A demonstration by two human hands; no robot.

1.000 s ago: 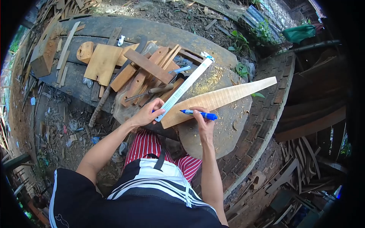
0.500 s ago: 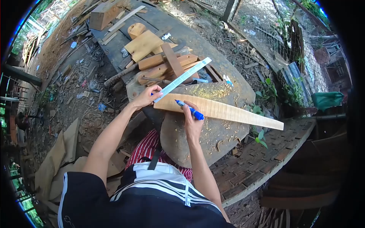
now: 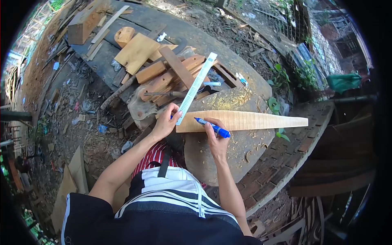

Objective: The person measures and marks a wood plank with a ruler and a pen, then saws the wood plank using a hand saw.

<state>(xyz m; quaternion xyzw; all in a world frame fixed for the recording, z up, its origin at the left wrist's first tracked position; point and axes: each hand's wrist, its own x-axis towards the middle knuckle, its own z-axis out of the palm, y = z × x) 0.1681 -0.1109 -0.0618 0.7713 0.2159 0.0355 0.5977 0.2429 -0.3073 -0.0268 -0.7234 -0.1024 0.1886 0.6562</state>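
A long, tapered piece of pale striped wood lies across the worktop before me, its narrow end pointing right. Pinched at its lower end by my left hand, a white ruler slants up and away across the wood's wide end. A bit of blue shows at the left fingers, mostly hidden. My right hand grips a blue marker like a pen. The marker's tip points left, close over the wood near the ruler.
Wood blocks and a flat board are piled beyond the ruler. Yellow shavings cover part of the worktop. A brick ledge runs along the right, and a wire fence stands behind.
The ruler has turned more upright over the wood's wide end. The wood lies more level in view, and both hands appear slightly lower and further right as the camera view shifts.
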